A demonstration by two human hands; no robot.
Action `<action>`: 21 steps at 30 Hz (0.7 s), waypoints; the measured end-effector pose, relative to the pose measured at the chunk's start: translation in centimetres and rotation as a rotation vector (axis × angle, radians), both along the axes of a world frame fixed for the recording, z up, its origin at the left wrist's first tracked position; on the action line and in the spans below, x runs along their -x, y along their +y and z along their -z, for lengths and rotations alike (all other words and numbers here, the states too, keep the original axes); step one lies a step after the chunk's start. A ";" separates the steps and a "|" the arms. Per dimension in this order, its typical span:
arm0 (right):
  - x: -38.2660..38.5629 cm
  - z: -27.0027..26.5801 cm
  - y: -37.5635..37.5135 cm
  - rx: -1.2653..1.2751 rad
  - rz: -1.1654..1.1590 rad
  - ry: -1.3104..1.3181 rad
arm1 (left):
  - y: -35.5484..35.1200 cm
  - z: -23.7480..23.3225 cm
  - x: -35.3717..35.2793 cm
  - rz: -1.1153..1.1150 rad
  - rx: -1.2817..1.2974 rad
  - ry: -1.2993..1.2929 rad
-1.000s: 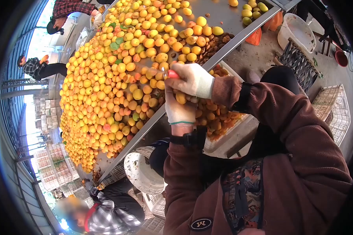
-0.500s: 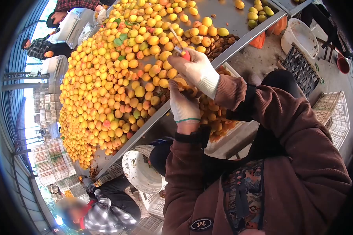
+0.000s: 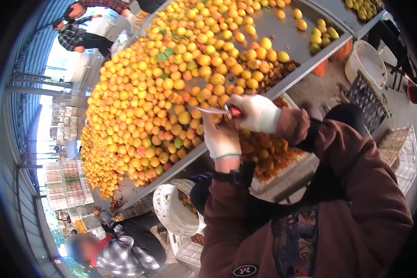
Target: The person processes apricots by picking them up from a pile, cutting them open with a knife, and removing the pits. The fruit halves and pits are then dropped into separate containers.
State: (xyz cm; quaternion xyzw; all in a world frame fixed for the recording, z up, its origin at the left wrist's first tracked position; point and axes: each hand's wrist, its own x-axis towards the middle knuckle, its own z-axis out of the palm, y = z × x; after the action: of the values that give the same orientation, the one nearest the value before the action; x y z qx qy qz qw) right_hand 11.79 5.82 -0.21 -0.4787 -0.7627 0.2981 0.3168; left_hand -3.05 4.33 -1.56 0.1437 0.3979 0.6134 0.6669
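Observation:
A knife (image 3: 211, 110) with a red handle and a curved metal blade is in my gloved right hand (image 3: 257, 113), fingers closed round the handle. Its blade points left, over my left hand (image 3: 222, 140), which wears a white glove with a green cuff edge. My left fingers are curled just below the blade; what they hold is hidden. Both hands are at the near rim of a metal table (image 3: 294, 76) heaped with yellow-orange apricots (image 3: 139, 111). Under my hands stands a crate of cut apricots (image 3: 266, 160).
Brown apricot stones (image 3: 282, 74) lie along the table rim. A white bucket (image 3: 169, 208) stands below left, another tub (image 3: 368, 62) at right. A person in a checked shirt (image 3: 125, 248) sits lower left; two others work at far upper left. Plastic crates (image 3: 67, 185) are stacked at left.
The view has shifted, so the table appears further right and lower. My right hand has come down close to my left, and the knife blade has swung from pointing up to pointing left.

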 end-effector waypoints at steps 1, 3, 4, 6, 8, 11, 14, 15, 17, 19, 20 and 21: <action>0.2 -0.2 0.0 0.045 0.013 0.055 | 0.0 -0.3 -0.3 -0.037 0.011 -0.018; 0.7 0.2 -0.2 0.180 0.073 0.285 | -0.3 -0.4 -0.7 0.024 -0.104 -0.128; 1.1 0.6 -0.4 0.192 0.129 0.344 | -0.5 -0.4 -1.0 0.029 -0.119 -0.126; 2.1 0.9 -1.1 0.258 0.183 0.507 | -0.3 -0.1 -1.8 -0.072 -0.125 -0.048; 2.7 1.2 -1.2 0.282 0.191 0.541 | 0.0 0.0 -1.4 -0.110 -0.122 0.036; 3.1 1.5 -1.4 0.255 0.103 0.700 | -0.3 -2.1 -2.6 -0.278 -0.058 0.142; 2.3 -1.2 -0.5 0.557 0.224 1.040 | -0.5 -1.4 -1.4 -0.150 -0.067 0.129; 1.1 -3.7 0.0 0.627 0.261 1.098 | -0.6 -2.1 -1.9 -0.116 -0.068 0.185; 0.6 -5.5 0.3 0.578 0.225 1.304 | -1.1 -2.5 -2.4 -0.051 -0.003 0.221; 0.5 -6.3 0.3 0.599 0.265 1.377 | -1.7 -1.9 -3.3 -0.054 -0.198 0.776; 0.5 -6.4 0.3 0.581 0.255 1.385 | -1.9 -1.8 -3.5 -0.065 -0.416 1.334; 0.7 -6.4 0.4 0.581 0.261 1.385 | -1.5 -1.0 -3.5 -0.060 -0.415 1.332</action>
State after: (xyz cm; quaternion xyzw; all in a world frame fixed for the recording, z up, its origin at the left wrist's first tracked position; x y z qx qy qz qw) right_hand 11.11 6.17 6.17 -0.3326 -0.2180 0.6792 0.6169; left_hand 0.41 2.81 -0.60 0.6028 0.6006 0.4760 0.2224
